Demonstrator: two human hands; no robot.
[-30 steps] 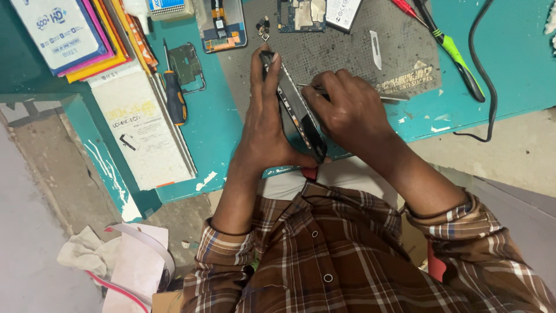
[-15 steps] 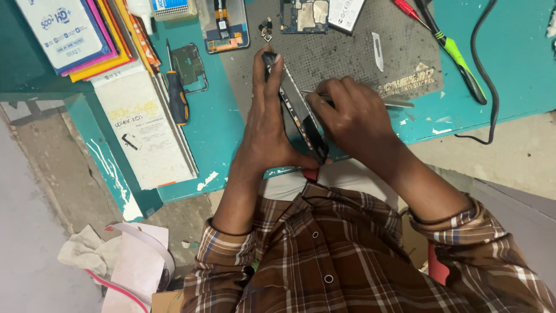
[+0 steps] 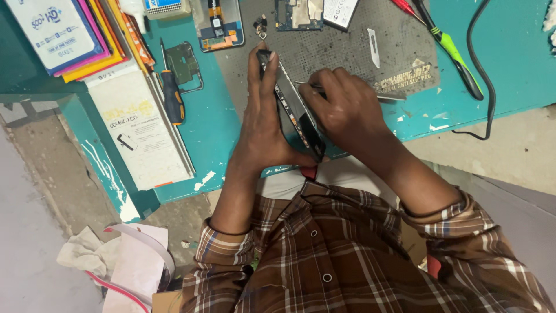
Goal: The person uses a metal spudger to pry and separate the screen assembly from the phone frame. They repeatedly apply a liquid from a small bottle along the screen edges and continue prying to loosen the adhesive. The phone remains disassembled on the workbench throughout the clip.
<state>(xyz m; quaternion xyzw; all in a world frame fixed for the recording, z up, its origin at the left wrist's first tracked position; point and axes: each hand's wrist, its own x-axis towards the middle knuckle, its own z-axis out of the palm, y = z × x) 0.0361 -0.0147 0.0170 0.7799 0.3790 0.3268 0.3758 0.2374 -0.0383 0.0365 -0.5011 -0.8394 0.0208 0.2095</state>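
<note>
1. L hand (image 3: 263,130) grips the phone (image 3: 295,110), held on edge and tilted over the grey mat (image 3: 347,52); fingers run up its back pressed together, thumb near the bottom end. Phone sits at the near edge of the teal bench (image 3: 220,133), lower end past the lip, above the lap.
2. R hand (image 3: 344,110) curled, fingertips pinching tweezers (image 3: 391,97); tips hidden behind the phone's side, so the exact contact pt is unclear.
3. Risk: tweezer tip slips along the frame w/ too much push, probably scratching parts or jabbing the L palm.
4. Risk: grip is one-handed on a thin edge; a twist could drop the phone off the bench lip to the floor.
5. Risk: small loose parts (image 3: 260,26) just beyond the L fingertips; a nudge would likely scatter them.
6. Room: screwdriver (image 3: 172,95) and white box (image 3: 142,130) close on L side; loose blade (image 3: 374,47) and green-handled tool (image 3: 449,43) on R, cable (image 3: 489,75) further R. Open mat only betw. hands and blade; tight fwd, freest move is up.
</note>
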